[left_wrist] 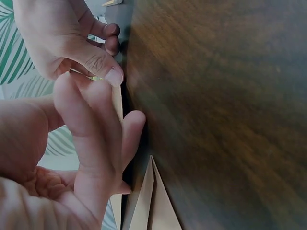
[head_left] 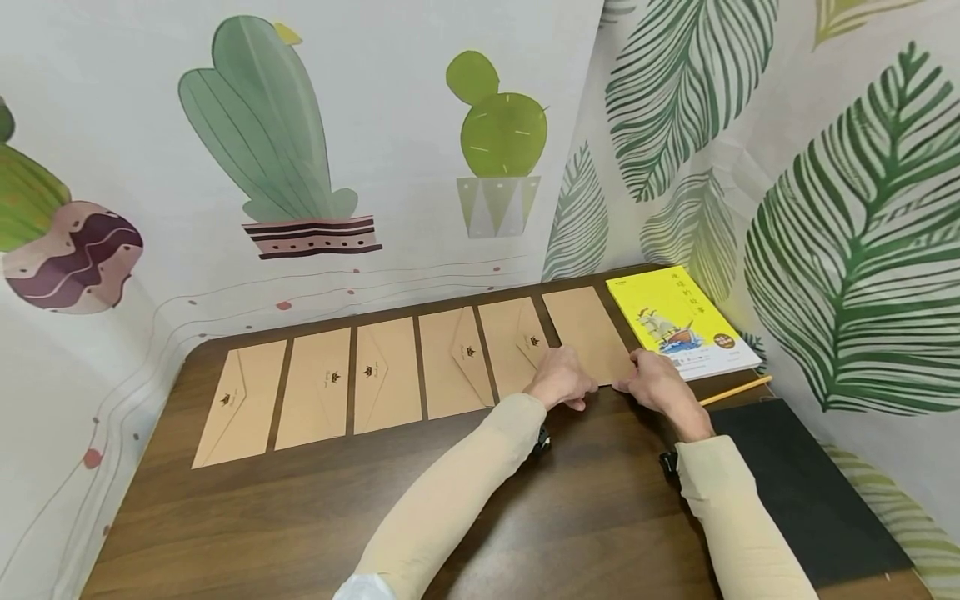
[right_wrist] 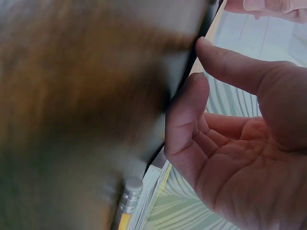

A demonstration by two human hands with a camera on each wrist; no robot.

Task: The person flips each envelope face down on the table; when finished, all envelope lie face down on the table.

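A plain kraft-paper envelope (head_left: 587,325) lies at the right end of a row, with no print on its upper face. At its near left corner my left hand (head_left: 561,379) holds the edge, fingers bent. My right hand (head_left: 660,385) pinches the near right corner; in the right wrist view its thumb (right_wrist: 230,67) and index fingertip meet the paper's edge. The left wrist view shows the envelope's thin edge (left_wrist: 117,98) running between both hands, partly hidden behind my left fingers. Left of it lies a crown-printed envelope (head_left: 510,333) with a pointed flap.
Several more kraft envelopes (head_left: 386,375) continue the row leftward on the dark wooden table (head_left: 337,517). A yellow book (head_left: 667,308) with a ship picture lies to the right. Near it are a yellow pencil (head_left: 735,390) and a black sheet (head_left: 802,492). Patterned cloth walls (head_left: 405,125) border the table.
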